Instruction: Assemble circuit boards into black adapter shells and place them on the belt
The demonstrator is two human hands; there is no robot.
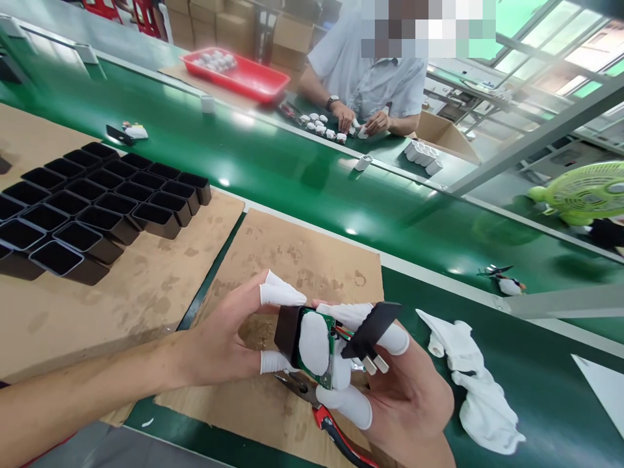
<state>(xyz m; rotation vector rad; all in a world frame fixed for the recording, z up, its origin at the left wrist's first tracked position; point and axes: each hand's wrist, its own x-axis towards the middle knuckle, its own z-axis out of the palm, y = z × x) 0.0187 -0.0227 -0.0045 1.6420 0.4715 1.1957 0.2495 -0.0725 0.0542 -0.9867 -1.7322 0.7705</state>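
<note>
My left hand (234,325), with white finger cots on thumb and finger, grips a black plastic case (287,335) from its left. My right hand (400,370), also in finger cots, holds a green circuit board (324,383) coated with a white blob (314,344). The board sits partly inside the case's mouth. A black end cap (373,328) with two metal plug prongs hangs by coloured wires at the board's right, against my right fingers. Pliers (324,416) with red and black handles lie on the cardboard (273,260) beneath my hands.
Rows of open black cases (92,195) stand at left on cardboard. White cloth gloves (478,383) lie at right. Beyond the green conveyor belt (292,175), a co-worker (365,91) handles small white parts beside a red tray (263,81). A green fan (585,188) stands at right.
</note>
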